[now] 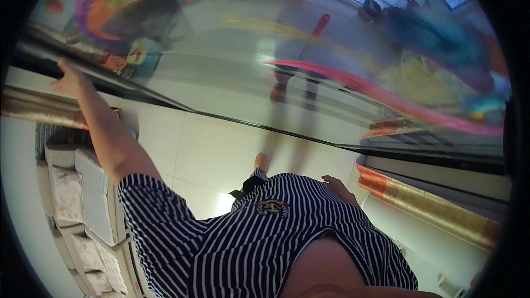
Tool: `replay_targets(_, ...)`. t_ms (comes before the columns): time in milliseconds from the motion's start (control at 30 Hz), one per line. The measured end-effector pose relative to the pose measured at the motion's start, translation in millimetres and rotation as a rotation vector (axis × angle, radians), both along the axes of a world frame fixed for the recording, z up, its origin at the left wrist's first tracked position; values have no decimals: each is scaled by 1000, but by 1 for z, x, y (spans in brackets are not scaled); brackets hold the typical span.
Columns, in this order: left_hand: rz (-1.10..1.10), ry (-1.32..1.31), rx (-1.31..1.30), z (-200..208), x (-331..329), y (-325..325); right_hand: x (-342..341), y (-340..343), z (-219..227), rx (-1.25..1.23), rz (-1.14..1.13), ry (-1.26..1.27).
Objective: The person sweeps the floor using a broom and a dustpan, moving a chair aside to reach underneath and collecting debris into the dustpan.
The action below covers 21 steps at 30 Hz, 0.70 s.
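Note:
My left hand (72,81) reaches out at the far left, arm stretched, fingers apart. Its fingertips meet or nearly meet the dark frame (130,84) of a large glass door; contact is hard to judge. The glass pane (221,85) spreads across the upper view, with shiny reflections and blurred coloured decorations. Low beside my striped shirt (248,243), my right hand (339,190) shows only in part, its fingers mostly hidden. Nothing can be seen in it.
A sofa with pale cushions (69,196) stands at left. Orange-and-gold curtains (425,204) hang at right, with another curtain (44,110) at left. Pale floor tiles (187,154) lie below. A blue-clad person (436,36) appears in the glass, reflected or beyond it.

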<state>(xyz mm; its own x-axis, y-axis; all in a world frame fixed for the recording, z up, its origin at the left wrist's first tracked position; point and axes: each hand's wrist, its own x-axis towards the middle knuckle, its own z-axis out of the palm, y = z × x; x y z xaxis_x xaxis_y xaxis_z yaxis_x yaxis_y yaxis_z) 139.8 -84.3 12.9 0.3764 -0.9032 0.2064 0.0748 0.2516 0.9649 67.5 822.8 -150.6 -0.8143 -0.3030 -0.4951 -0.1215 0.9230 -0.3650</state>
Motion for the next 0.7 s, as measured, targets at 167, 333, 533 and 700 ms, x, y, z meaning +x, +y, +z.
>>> replay_targets(167, -16, 141, -276, 6, 8, 73, -22, 68, -1, 29, -272, 331)
replay_targets(333, -324, 46, -235, 31, -14, 248, -62, 153, 36, -700, -1177, 325)
replay_targets(533, -781, 204, -505, 65, -58, 424, -90, 62, 144, -1078, -1261, 606)
replay_targets(700, -630, 85, -575, 79, -123, 428, -107, 1, 176, -1121, -1023, 574)
